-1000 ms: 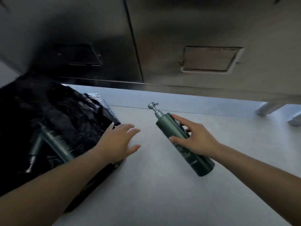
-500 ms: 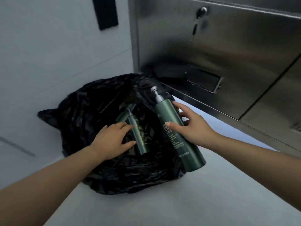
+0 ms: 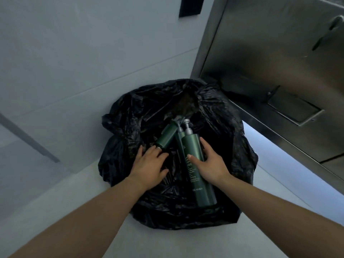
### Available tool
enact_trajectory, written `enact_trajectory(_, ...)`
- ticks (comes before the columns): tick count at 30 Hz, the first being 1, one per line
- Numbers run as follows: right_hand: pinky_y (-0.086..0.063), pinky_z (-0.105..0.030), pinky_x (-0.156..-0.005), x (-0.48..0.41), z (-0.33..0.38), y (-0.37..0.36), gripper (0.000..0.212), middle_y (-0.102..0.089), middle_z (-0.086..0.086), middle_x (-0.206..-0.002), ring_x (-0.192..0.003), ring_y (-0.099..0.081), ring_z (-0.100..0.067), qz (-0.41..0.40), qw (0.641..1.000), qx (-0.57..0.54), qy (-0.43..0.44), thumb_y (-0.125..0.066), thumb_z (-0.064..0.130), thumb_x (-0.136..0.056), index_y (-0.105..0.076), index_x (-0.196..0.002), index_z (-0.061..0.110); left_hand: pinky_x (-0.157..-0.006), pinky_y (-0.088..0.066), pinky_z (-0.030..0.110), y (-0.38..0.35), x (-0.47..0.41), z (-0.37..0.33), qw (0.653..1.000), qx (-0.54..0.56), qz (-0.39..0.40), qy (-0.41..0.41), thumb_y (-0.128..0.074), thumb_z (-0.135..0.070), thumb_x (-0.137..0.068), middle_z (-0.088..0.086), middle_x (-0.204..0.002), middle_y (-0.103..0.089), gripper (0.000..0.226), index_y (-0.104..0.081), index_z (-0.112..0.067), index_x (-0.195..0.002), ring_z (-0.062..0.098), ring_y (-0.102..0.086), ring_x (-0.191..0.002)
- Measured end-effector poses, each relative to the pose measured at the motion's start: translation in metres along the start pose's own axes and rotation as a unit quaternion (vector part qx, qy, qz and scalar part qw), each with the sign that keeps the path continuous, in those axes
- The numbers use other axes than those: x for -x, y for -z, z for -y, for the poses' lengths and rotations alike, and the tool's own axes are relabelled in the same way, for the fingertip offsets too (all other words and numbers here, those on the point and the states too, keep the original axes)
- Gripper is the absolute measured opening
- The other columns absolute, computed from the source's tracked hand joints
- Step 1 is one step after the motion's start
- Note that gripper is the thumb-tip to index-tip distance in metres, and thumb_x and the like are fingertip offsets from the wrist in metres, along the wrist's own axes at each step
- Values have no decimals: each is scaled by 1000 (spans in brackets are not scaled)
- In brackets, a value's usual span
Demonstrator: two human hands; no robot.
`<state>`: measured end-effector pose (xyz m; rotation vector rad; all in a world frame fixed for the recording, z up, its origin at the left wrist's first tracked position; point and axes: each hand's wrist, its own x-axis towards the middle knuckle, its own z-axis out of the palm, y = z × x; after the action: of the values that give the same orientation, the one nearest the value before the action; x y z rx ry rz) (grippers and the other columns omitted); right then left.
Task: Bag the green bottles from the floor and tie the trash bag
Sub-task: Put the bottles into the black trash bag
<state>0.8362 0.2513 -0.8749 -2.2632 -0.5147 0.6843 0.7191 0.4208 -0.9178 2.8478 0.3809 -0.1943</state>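
A black trash bag lies open on the floor against the wall. My right hand grips a tall green pump bottle and holds it over the bag's opening, pump end pointing away from me. Inside the bag a smaller green bottle leans to the left, and a third green bottle shows as a narrow strip between the two. My left hand rests flat on the bag's plastic just below the small bottle, fingers spread, gripping nothing.
A grey tiled wall stands behind and left of the bag. A stainless steel cabinet with a recessed handle rises on the right, close to the bag's right edge. Pale floor lies around the bag.
My right hand has carried the tall bottle leftward from the floor to above the bag's opening. My left hand stays on the bag's plastic. The view has swung left toward the bag.
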Motion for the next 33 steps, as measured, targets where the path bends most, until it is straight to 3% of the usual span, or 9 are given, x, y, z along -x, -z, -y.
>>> enact_trajectory(8, -42, -8, -48, 0, -8, 0, 81, -52, 1, -134, -65, -48, -1, 28, 998, 51, -3, -62, 46, -85, -12, -148, 38, -116, 3, 48, -23, -2, 17, 999, 16, -6, 46, -39, -54, -91, -2, -150, -34, 60, -29, -27, -143, 20, -18, -144)
enact_trajectory(11, -41, -10, -61, -1, -7, 7, 82, -52, 0, -133, -79, -47, -3, 48, 997, 60, 13, -63, 46, -84, -13, -148, 38, -116, -2, 47, -17, -3, 20, 999, 17, -17, 37, -39, -55, -90, -3, -148, -35, 61, -28, -28, -144, 18, -21, -142)
enact_trajectory(16, -48, -27, -77, -24, 25, 13, 83, -50, -3, -133, -98, -57, -17, 43, 994, 69, 74, -63, 46, -83, -12, -148, 35, -116, -14, 39, 6, 13, 14, 997, 20, -52, 50, -40, -53, -90, -5, -147, -36, 60, -25, -31, -145, 16, -26, -140)
enact_trajectory(19, -41, -32, -96, -37, 42, 9, 82, -35, -5, -149, -128, -44, -24, 25, 993, 59, 99, -61, 45, -85, -13, -150, 28, -112, -25, 35, 19, 24, 8, 995, 3, -79, 54, -41, -53, -90, -5, -146, -38, 61, -28, -29, -145, 14, -32, -136)
enact_trajectory(22, -33, -29, -104, -41, 46, 15, 79, -23, -1, -156, -138, -30, -22, 25, 989, 45, 139, -59, 45, -87, -13, -150, 26, -103, -39, 33, 35, 31, 0, 993, -9, -97, 60, -45, -49, -90, -2, -144, -42, 60, -32, -26, -144, 17, -39, -131)
enact_trajectory(25, -27, -21, -102, -38, 48, 44, 79, -25, 1, -155, -138, -30, -16, 27, 971, 50, 231, -59, 47, -86, -17, -149, 26, -97, -45, 35, 53, 28, -11, 994, -46, -86, 54, -47, -45, -91, 1, -143, -42, 60, -33, -24, -144, 19, -42, -129)
enact_trajectory(29, -25, -17, -104, -45, 45, 111, 69, -37, 3, -148, -134, -35, -12, -83, 930, 70, 352, -63, 43, -84, -32, -143, 25, -97, -44, 32, 88, 1, -33, 990, -122, -63, 44, -40, -48, -92, -3, -147, -35, 59, -25, -29, -146, 15, -37, -132)
enact_trajectory(33, -22, -17, -105, -51, 11, 144, 72, -36, 0, -148, -135, -33, -15, -121, 945, 57, 298, -66, 43, -82, -34, -143, 20, -92, -48, 36, 112, -32, -67, 989, -118, -73, 46, -43, -46, -92, -3, -145, -38, 58, -28, -29, -145, 17, -41, -129)
